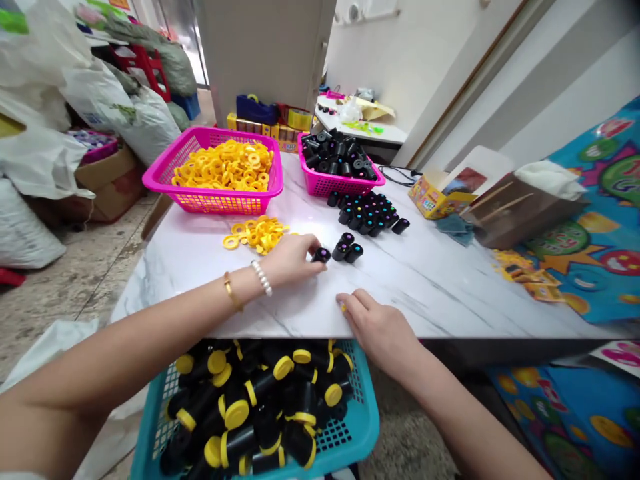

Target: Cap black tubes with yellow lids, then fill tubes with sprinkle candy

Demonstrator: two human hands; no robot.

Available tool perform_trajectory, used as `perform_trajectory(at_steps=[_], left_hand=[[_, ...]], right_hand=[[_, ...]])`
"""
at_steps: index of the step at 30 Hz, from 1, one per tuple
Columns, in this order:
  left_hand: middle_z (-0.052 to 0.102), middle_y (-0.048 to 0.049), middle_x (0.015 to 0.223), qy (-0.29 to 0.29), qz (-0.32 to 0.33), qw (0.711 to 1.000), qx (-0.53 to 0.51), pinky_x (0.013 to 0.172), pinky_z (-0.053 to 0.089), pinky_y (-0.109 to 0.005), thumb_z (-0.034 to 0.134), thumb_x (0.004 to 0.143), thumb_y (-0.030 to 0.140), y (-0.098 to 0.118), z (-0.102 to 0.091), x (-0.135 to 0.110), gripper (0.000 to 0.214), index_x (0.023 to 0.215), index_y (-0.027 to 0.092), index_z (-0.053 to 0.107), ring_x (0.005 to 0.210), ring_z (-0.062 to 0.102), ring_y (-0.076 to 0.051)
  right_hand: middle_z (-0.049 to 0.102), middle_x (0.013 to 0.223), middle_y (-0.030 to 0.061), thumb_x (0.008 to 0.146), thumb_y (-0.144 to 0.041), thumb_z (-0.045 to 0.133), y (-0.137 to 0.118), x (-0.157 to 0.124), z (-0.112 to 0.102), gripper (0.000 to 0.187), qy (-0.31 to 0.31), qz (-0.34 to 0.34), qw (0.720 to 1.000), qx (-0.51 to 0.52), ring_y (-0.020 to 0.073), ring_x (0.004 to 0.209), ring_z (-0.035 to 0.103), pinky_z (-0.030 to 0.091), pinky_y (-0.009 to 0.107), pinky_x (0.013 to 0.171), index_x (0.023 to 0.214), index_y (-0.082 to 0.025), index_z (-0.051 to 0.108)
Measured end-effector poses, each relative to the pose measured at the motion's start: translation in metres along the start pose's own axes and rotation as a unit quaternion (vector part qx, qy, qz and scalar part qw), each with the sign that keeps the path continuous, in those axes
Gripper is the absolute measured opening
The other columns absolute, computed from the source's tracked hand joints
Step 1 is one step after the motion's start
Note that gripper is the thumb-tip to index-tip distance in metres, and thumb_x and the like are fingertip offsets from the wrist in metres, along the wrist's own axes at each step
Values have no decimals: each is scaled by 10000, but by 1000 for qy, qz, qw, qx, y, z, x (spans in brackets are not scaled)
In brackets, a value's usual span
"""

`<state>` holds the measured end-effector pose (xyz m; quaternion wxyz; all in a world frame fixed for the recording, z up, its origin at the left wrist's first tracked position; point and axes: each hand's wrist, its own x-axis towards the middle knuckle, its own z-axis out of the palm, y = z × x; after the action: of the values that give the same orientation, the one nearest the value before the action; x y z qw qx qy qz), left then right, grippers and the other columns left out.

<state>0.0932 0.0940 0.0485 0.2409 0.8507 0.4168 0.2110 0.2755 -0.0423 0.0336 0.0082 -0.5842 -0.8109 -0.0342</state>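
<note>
My left hand [293, 259] reaches across the white marble table [430, 280] and pinches a small black cylinder [321, 254]. Two more black cylinders [347, 250] lie just to its right. A loose pile of yellow rings [257, 233] sits just behind that hand. My right hand [377, 327] rests near the table's front edge, its fingers curled around something small and yellow that barely shows at the fingertips. A group of black cylinders with coloured ends [367, 212] stands further back.
A pink basket of yellow rings [215, 193] and a pink basket of black cylinders [325, 183] stand at the back. A teal basket [357, 433] below the front edge holds assembled black-and-yellow pieces. Cardboard boxes [505, 210] sit at the right; bags [35, 160] crowd the floor at the left.
</note>
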Motion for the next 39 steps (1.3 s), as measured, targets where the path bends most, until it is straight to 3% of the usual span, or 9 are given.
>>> perform_trajectory(at_steps=[6, 11, 19, 21, 24, 26, 30, 35, 39], left_hand=[[669, -40, 909, -31, 86, 996, -24, 690, 453, -265, 619, 772, 239, -14, 11, -41, 273, 1034, 166, 606, 762, 608, -166], [642, -80, 1039, -46, 113, 992, -31, 761, 460, -306, 665, 767, 286, -19, 10, -37, 401, 1129, 142, 571, 853, 595, -195], [632, -70, 987, -61, 108, 991, -39, 791, 454, -291, 674, 771, 326, -19, 7, -36, 310, 1034, 163, 656, 884, 590, -198], [629, -72, 987, -63, 102, 992, -39, 788, 450, -281, 696, 748, 356, -19, 8, -36, 322, 1010, 170, 677, 892, 593, -201], [641, -62, 934, -66, 105, 992, -26, 720, 430, -254, 704, 738, 384, -18, 8, -36, 316, 983, 184, 695, 848, 593, -190], [656, -39, 830, -76, 109, 991, -15, 641, 391, -239, 692, 746, 395, -17, 8, -37, 271, 922, 190, 705, 753, 586, -169], [654, -2, 673, -98, 100, 990, -15, 565, 323, -229, 679, 751, 426, -16, 6, -36, 243, 797, 189, 705, 611, 551, -132], [653, 10, 627, -96, 70, 993, -28, 534, 294, -226, 705, 721, 433, -17, 7, -36, 252, 746, 182, 708, 566, 534, -118], [646, 10, 592, -86, 62, 994, -28, 517, 276, -227, 706, 711, 438, -16, 10, -38, 250, 719, 188, 709, 545, 523, -119]], right_hand=[[630, 1063, 87, 930, -194, 471, 13, 5, -13, 219, 77, 4, 981, 176, 181, 912, 629, 502, 298, 818, 1097, -173, 609], [611, 1053, 69, 864, -245, 587, 19, 5, -21, 262, -8, 53, 980, 191, 142, 750, 608, 498, 291, 738, 1120, -196, 618], [560, 732, -13, 727, -228, 681, 16, 22, -23, 144, -50, 109, 966, 229, 128, 632, 516, 377, 235, 547, 761, -196, 545], [516, 646, -41, 743, -261, 677, 14, 27, -23, 172, -47, 111, 929, 349, 107, 562, 480, 345, 213, 491, 744, -202, 516], [480, 536, -71, 799, -367, 638, 5, 35, -23, 200, -71, 143, 821, 548, 88, 418, 418, 294, 192, 382, 877, -210, 542], [497, 521, -66, 796, -407, 645, -3, 42, -21, 263, -62, 155, 778, 606, 70, 363, 371, 250, 186, 337, 946, -198, 591], [584, 717, 0, 716, -361, 730, -13, 61, -10, 219, 28, 138, 771, 621, 34, 432, 386, 250, 183, 363, 817, -167, 719], [572, 579, -17, 692, -404, 752, -18, 72, 7, 310, 39, 211, 697, 684, 35, 390, 342, 202, 176, 347, 855, -142, 724], [532, 490, -49, 706, -427, 746, -24, 65, 10, 313, 58, 212, 708, 671, 40, 350, 346, 224, 171, 323, 831, -147, 684]])
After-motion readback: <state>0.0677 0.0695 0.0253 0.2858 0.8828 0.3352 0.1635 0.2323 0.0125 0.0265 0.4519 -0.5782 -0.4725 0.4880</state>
